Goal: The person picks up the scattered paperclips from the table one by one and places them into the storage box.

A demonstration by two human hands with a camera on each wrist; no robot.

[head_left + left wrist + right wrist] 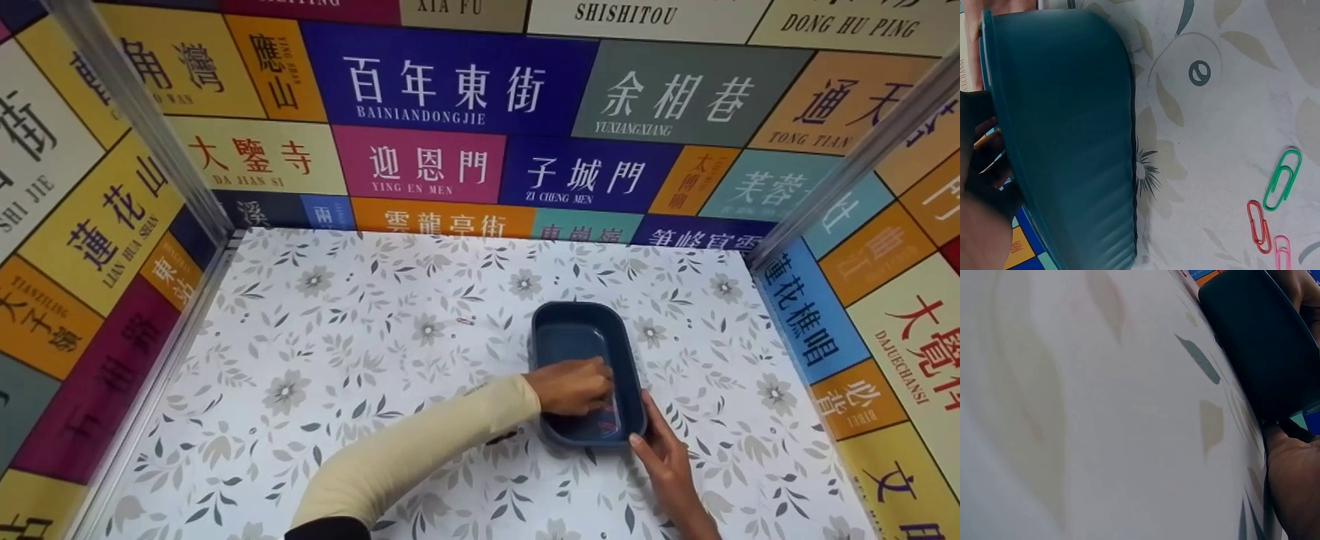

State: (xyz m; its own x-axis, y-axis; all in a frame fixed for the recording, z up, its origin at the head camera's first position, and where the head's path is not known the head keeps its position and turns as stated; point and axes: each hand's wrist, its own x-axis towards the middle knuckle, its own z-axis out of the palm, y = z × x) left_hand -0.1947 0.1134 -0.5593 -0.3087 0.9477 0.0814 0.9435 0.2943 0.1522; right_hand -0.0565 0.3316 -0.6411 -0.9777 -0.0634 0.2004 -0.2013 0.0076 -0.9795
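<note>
A deep, dark blue plastic dish (pixel 577 315) with rounded corners sits on the patterned tabletop. My left hand (pixel 574 386) reaches over its left rim, fingers curled and pointing down inside. Red and pink paper clips (pixel 606 427) lie on the dish floor close to those fingertips; I cannot tell whether the fingers pinch one. At the near right corner my right hand (pixel 666 454) grips the dish, thumb at the corner and fingers along the right side. Outside the dish, the left wrist view has a green paper clip (pixel 1282 180), a red paper clip (pixel 1258 226) and a pink paper clip (pixel 1282 253) together.
The tabletop (pixel 360 315) is white with grey leaves and flowers. Panels with coloured street-name blocks (pixel 450 82) stand at the back and both sides, with clear corner posts (pixel 150 127) between them.
</note>
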